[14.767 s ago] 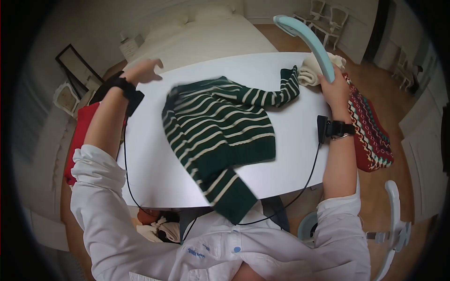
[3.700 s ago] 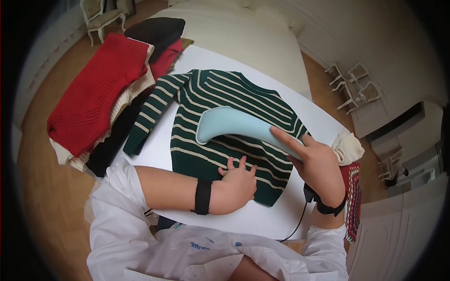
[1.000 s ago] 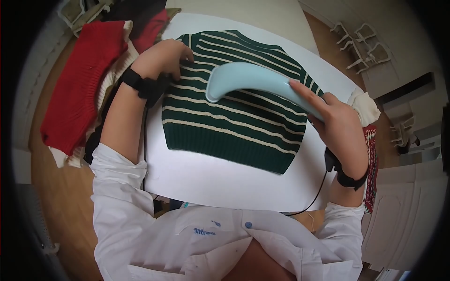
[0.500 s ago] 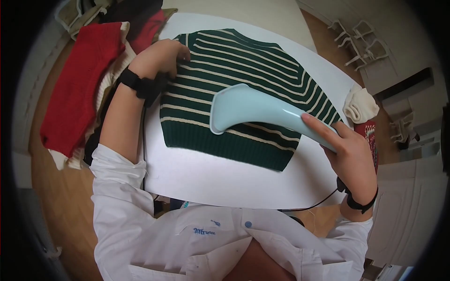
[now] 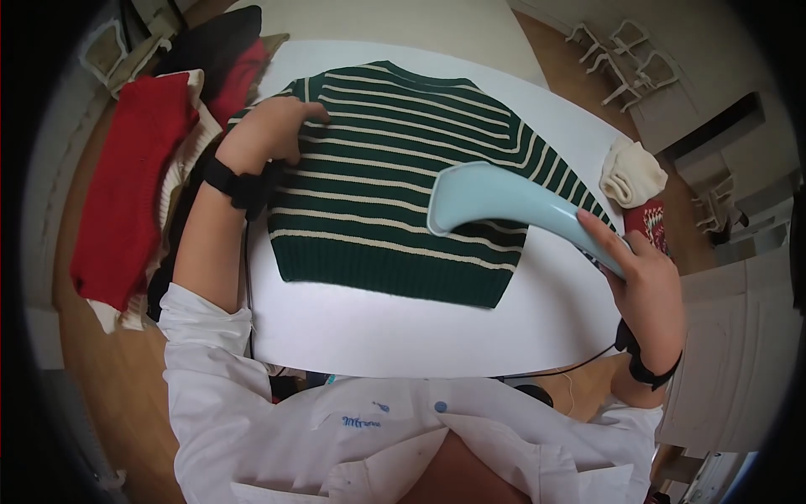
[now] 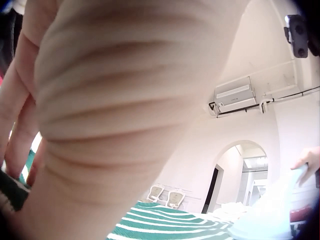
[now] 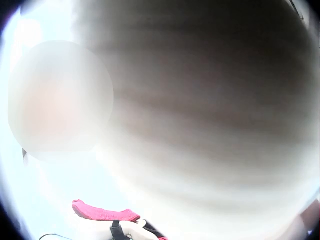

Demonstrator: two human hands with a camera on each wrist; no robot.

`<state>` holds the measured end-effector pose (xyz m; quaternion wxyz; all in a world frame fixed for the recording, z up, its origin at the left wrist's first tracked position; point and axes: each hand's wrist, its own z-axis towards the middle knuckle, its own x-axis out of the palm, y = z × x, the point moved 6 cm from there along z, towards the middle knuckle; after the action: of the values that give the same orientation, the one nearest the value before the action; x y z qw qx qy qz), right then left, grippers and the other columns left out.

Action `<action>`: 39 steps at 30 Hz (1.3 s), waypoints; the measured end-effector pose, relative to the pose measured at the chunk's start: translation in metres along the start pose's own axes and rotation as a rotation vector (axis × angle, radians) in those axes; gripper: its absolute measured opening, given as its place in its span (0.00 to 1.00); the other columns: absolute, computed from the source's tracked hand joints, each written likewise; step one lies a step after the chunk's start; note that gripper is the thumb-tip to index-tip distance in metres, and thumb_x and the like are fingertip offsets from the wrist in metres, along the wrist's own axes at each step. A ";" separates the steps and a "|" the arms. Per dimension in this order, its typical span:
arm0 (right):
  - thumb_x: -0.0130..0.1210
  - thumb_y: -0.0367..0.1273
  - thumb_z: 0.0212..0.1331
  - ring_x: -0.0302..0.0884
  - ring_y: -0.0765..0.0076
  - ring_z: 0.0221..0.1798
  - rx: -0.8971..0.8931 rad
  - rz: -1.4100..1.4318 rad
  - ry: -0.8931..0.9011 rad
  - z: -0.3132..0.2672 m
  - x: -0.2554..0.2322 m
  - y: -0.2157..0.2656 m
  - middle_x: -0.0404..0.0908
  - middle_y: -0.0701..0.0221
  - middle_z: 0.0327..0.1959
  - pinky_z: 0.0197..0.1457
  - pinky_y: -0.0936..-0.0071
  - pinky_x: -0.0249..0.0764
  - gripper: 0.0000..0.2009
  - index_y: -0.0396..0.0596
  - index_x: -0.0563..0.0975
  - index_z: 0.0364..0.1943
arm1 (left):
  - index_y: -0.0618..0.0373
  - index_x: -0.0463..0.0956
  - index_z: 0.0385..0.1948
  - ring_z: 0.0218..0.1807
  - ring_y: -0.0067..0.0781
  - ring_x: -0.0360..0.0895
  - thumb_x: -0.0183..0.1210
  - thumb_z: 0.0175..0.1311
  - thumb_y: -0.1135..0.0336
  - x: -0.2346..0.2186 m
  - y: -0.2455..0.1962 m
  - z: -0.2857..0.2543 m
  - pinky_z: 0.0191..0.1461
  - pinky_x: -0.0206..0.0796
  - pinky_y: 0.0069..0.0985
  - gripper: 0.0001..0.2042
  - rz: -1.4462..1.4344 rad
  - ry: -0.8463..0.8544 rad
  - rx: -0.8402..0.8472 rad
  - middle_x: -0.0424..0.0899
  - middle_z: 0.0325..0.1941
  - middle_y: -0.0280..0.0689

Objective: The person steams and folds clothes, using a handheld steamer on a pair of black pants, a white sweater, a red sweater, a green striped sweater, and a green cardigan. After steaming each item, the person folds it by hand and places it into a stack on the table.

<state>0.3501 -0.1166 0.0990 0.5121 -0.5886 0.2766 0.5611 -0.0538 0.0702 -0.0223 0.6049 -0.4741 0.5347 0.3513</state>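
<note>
A green sweater [image 5: 361,151] with cream stripes lies spread on a white table [image 5: 437,344], its neck toward the far side. My left hand [image 5: 267,130] rests on its left side near the shoulder, fingers pointing down to the knit in the left wrist view. The left sleeve is mostly hidden by my hand and forearm. My right hand [image 5: 651,281] grips the handle of a light-blue curved handheld tool [image 5: 512,197], index finger along it. The tool's broad head overlaps the sweater's lower right part. The right wrist view is mostly filled by blurred skin.
At the left a folded red sweater [image 5: 126,202] lies over cream and dark garments, with a black item [image 5: 210,42] behind. A rolled cream garment [image 5: 631,175] and a patterned red knit [image 5: 648,225] sit at the right edge. A cable [image 5: 579,367] trails from my right wrist.
The sweater, once skewed, now lies straightened. My left hand went from its hem to its left side and stays there. The light-blue tool has moved down, then right, over the sweater.
</note>
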 end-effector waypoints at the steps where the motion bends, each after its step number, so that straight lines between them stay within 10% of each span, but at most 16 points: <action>1: 0.65 0.19 0.50 0.76 0.60 0.26 0.002 0.002 -0.003 0.012 0.005 0.003 0.71 0.66 0.26 0.32 0.62 0.76 0.44 0.83 0.73 0.71 | 0.45 0.82 0.58 0.49 0.51 0.83 0.73 0.30 0.83 0.001 -0.006 -0.001 0.56 0.77 0.38 0.40 0.090 -0.032 0.045 0.85 0.45 0.44; 12: 0.67 0.22 0.55 0.83 0.56 0.31 -0.111 0.146 -0.124 0.117 0.052 0.051 0.79 0.65 0.31 0.36 0.61 0.81 0.48 0.89 0.62 0.77 | 0.39 0.80 0.61 0.49 0.53 0.82 0.73 0.31 0.83 0.009 -0.009 -0.001 0.56 0.77 0.39 0.43 0.113 -0.062 0.026 0.81 0.46 0.46; 28: 0.65 0.19 0.50 0.77 0.57 0.27 0.136 0.050 0.043 -0.012 0.009 -0.032 0.70 0.65 0.26 0.34 0.60 0.77 0.45 0.86 0.73 0.71 | 0.40 0.82 0.59 0.51 0.56 0.82 0.69 0.39 0.84 0.010 -0.013 -0.002 0.58 0.76 0.41 0.37 0.093 -0.096 0.028 0.82 0.47 0.48; 39: 0.67 0.19 0.42 0.74 0.61 0.25 -0.007 0.034 0.033 -0.041 -0.034 -0.015 0.71 0.67 0.24 0.33 0.62 0.75 0.40 0.84 0.84 0.60 | 0.39 0.80 0.61 0.51 0.54 0.81 0.68 0.37 0.85 0.016 -0.008 -0.001 0.57 0.76 0.41 0.40 0.112 -0.108 0.032 0.80 0.46 0.46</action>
<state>0.3720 -0.1575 0.1291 0.4959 -0.5947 0.2929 0.5608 -0.0441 0.0660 -0.0362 0.6196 -0.4140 0.5326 0.4012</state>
